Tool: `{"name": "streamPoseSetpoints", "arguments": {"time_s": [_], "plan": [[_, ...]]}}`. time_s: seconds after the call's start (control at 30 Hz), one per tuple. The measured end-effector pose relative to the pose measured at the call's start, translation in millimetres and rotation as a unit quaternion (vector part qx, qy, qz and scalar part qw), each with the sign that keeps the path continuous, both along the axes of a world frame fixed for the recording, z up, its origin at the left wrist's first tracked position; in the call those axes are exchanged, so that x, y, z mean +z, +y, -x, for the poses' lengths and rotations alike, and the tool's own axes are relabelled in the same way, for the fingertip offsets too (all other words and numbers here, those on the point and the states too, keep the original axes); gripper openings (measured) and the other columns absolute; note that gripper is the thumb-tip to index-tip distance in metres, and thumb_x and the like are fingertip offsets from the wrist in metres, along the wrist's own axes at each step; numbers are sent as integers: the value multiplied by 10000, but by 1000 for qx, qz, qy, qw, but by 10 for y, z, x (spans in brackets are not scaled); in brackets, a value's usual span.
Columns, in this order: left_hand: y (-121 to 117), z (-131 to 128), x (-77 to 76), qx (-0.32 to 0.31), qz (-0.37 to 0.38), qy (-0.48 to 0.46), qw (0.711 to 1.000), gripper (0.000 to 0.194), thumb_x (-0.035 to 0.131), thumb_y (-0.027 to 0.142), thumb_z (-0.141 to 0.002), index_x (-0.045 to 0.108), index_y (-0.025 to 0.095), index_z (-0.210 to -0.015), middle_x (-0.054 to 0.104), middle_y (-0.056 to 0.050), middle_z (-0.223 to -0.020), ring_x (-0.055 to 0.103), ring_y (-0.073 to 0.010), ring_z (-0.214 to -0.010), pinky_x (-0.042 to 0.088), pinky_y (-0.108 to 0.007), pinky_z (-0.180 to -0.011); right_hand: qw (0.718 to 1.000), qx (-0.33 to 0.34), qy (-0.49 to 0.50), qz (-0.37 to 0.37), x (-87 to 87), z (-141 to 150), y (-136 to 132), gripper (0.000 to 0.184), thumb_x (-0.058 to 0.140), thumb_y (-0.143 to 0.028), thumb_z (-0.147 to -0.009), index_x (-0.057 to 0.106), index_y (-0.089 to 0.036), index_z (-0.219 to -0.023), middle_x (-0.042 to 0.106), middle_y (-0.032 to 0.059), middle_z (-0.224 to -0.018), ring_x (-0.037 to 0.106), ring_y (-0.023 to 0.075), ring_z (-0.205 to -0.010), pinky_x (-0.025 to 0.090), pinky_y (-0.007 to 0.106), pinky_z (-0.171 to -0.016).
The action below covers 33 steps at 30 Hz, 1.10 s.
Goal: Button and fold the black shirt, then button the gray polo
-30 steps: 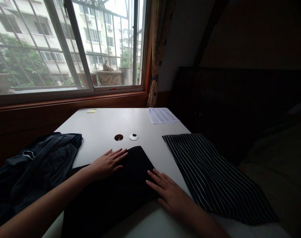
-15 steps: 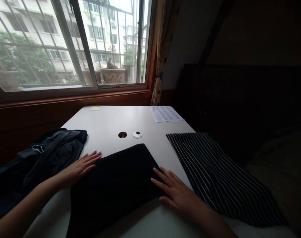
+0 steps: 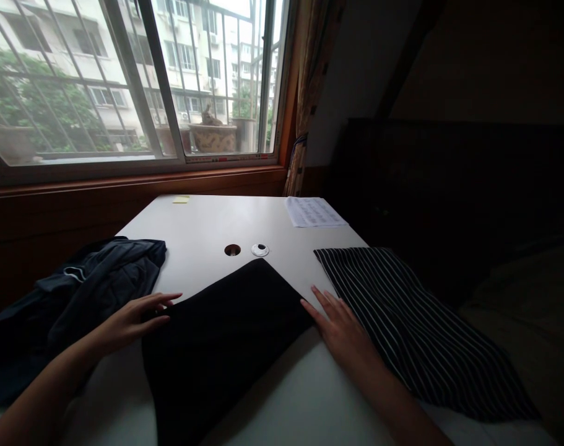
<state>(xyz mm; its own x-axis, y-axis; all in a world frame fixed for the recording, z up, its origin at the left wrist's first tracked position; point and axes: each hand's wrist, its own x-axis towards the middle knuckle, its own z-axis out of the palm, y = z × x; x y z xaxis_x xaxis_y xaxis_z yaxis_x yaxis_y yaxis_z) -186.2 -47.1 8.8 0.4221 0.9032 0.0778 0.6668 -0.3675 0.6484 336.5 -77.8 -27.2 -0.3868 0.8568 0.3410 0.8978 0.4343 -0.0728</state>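
A plain black garment (image 3: 230,334) lies on the white table (image 3: 207,223), one pointed corner towards the window and its near end running off the bottom of the view. At its left edge, my left hand (image 3: 133,319) touches the cloth, fingers stretched out and apart from the thumb. My right hand (image 3: 340,325) is at the garment's right corner. One fingertip rests on that corner while the other fingers spread over the bare tabletop; its thumb is hidden. The exact kind of garment is not clear.
A crumpled dark blue garment (image 3: 100,279) lies to the left. Black cloth with white stripes (image 3: 407,316) is spread on the right. Printed sheets (image 3: 314,212), a yellow note (image 3: 181,199), an open cable hole (image 3: 232,250) and a round white cap (image 3: 260,249) are farther back.
The black garment has turned and shifted slightly, its right corner now farther right. My right hand has moved up and right to that corner; my left hand has drawn slightly left.
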Motion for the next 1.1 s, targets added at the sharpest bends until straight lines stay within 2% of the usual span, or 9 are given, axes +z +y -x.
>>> {"name": "streamPoseSetpoints", "arguments": {"time_s": [0.1, 0.23, 0.37, 0.43, 0.53, 0.67, 0.8, 0.97, 1.1], "plan": [[-23, 13, -10, 11, 7, 4, 1000, 587, 614, 496, -931, 483, 341, -1482, 715, -42, -1168, 681, -231, -1015, 582, -377, -905, 999, 35, 15, -13, 104, 77, -53, 843, 334, 55, -874, 265, -396, -1583, 187, -31, -1684, 277, 285, -1515, 304, 596, -1206], [-29, -13, -23, 4, 10, 8, 1000, 608, 594, 492, -948, 434, 325, -1511, 691, -42, -1166, 662, -209, -1000, 572, -336, -892, 983, 183, 21, 7, 328, 368, -230, 710, 414, 10, -856, 460, -270, -1507, 368, 36, -1621, 314, 260, -1497, 300, 553, -1221], [-34, -55, -18, -9, -11, 21, 1000, 591, 583, 484, -956, 437, 325, -1506, 667, -42, -1195, 641, -202, -998, 556, -320, -893, 948, 317, 31, 15, 425, 857, -384, 402, 538, -213, -966, 592, -228, -1363, 618, 57, -1410, 516, 233, -1322, 387, 463, -1168], [-39, -71, -10, -15, -21, 28, 999, 576, 574, 486, -960, 446, 328, -1500, 657, -45, -1198, 632, -201, -991, 551, -322, -891, 929, 366, 45, -8, 395, 1128, -431, 357, 567, -349, -988, 607, -211, -1315, 682, 58, -1299, 586, 214, -1175, 465, 416, -1070], [-45, -89, 2, -24, -26, 31, 999, 571, 562, 481, -968, 440, 323, -1503, 646, -50, -1180, 621, -197, -965, 546, -323, -878, 910, 411, 34, -35, 323, 1489, -471, 337, 567, -398, -1003, 598, -205, -1277, 705, 37, -1181, 599, 180, -996, 519, 342, -821], [-46, -98, 2, -24, -30, 28, 999, 592, 549, 467, -978, 387, 326, -1530, 644, -44, -1131, 610, -187, -912, 547, -313, -829, 894, 445, 15, -48, 263, 1776, -482, 143, 572, -324, -998, 635, -224, -1079, 679, -7, -973, 550, 162, -816, 405, 319, -591], [-46, -82, -19, -25, -25, 33, 999, 602, 552, 464, -981, 367, 327, -1538, 633, -40, -1122, 603, -188, -923, 538, -319, -854, 874, 481, 22, -58, 222, 1838, -479, 154, 584, -256, -971, 600, -205, -826, 609, -16, -834, 509, 151, -741, 332, 299, -542], [-55, -88, -9, -33, -17, 32, 999, 567, 511, 433, -1007, 352, 354, -1546, 600, -53, -1228, 606, -192, -986, 534, -323, -910, 853, 514, 44, -79, 205, 1814, -486, 182, 564, -217, -981, 606, -191, -806, 564, -19, -784, 496, 134, -708, 330, 278, -528], [-51, -114, 15, -45, -41, 41, 997, 477, 465, 384, -1026, 449, 362, -1502, 537, -64, -1388, 571, -243, -1201, 478, -381, -1068, 850, 518, 49, -82, 183, 1821, -488, 190, 583, -284, -988, 628, -198, -826, 572, -26, -775, 506, 132, -693, 357, 275, -519]]}}
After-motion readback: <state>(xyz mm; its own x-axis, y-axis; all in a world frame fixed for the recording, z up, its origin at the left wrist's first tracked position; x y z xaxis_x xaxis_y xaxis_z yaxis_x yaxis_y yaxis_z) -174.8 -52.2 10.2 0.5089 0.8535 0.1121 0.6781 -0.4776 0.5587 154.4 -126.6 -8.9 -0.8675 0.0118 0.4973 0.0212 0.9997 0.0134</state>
